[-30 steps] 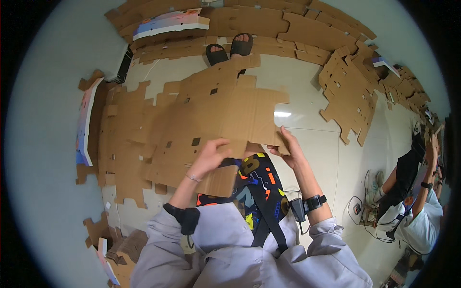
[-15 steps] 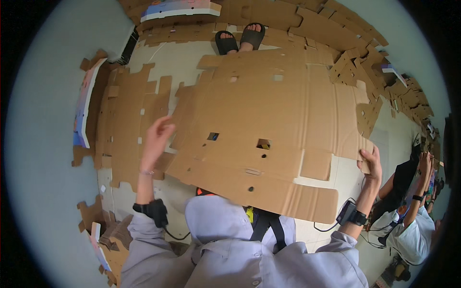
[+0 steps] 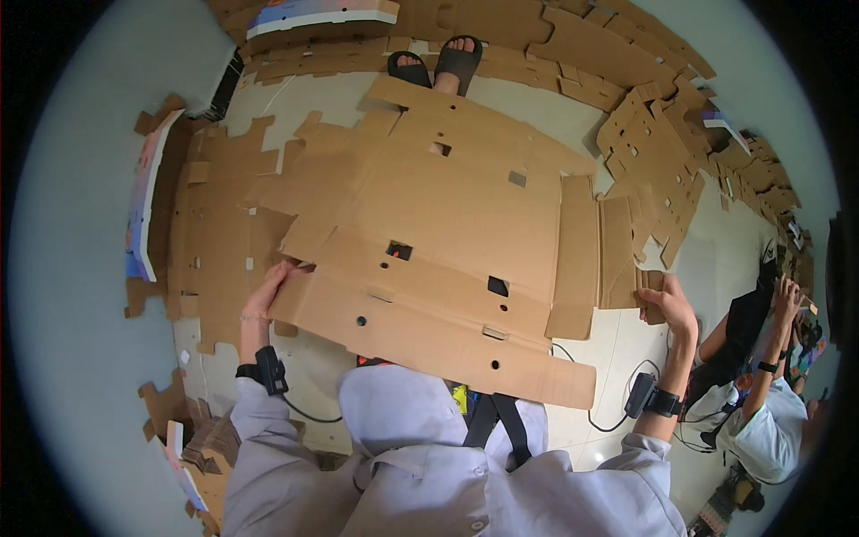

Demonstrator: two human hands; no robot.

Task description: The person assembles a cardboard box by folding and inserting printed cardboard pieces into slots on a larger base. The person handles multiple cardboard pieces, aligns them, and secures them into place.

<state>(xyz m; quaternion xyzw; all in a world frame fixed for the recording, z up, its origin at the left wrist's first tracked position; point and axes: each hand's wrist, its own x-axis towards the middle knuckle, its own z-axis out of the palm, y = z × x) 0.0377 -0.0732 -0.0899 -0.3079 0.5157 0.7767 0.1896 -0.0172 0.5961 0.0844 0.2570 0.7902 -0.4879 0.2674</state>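
A large brown cardboard sheet (image 3: 465, 215), die-cut with slots, small holes and folded flaps, spans the space in front of me above my lap. My left hand (image 3: 268, 291) grips its near left edge, the fingertips partly hidden at a notch. On the other side, my right hand (image 3: 669, 306) is closed around a small flap at the sheet's right end, thumb on top. Crease lines run along the right flaps, which bend away from the main panel. Dark sandals (image 3: 459, 64) on my feet show past the far edge.
Flat cardboard pieces (image 3: 210, 233) lie on the floor at left, near a printed cardboard tray (image 3: 152, 197). More cut cardboard (image 3: 649, 143) leans at the right, and another printed tray (image 3: 322, 16) stands at the back. A co-worker (image 3: 769, 421) sits at far right.
My left hand, free and raised before, has come down and taken hold of the sheet's left edge. The sheet has turned, its right flaps folding down, while my right hand keeps its grip.
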